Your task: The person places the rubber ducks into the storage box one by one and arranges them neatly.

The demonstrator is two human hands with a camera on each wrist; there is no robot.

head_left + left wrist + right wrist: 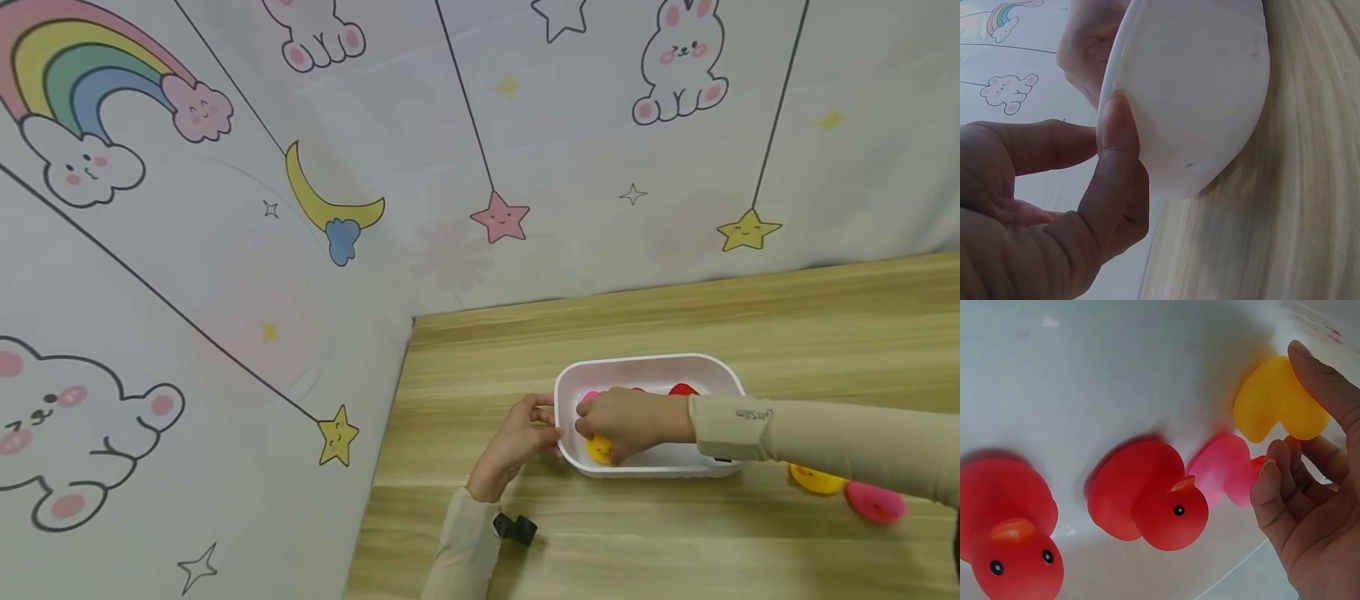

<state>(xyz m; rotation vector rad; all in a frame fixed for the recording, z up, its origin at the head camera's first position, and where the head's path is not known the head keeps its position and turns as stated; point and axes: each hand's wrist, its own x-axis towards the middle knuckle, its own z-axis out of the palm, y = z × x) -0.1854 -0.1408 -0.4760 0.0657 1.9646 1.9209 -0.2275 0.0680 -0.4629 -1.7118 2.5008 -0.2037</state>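
Note:
A white plastic basin (660,472) stands on the wooden table. At its left end my left hand (517,437) pinches the rim between thumb and fingers; the left wrist view shows the thumb on the outer wall (1197,94). My right hand (637,421) reaches down inside the basin. Its thumb and fingers hold a yellow rubber duck (1263,403) from either side, near the basin's left end. Beside those fingers is a pink rubber duck (1222,469). Farther along lie a red rubber duck (1166,500) and a second red duck (1016,550).
On the table right of the basin, partly under my right forearm, lie another yellow duck (816,479) and another pink duck (876,502). A small black object (515,528) is by my left wrist. Printed white cloth (420,167) hangs along the table's back and left edges.

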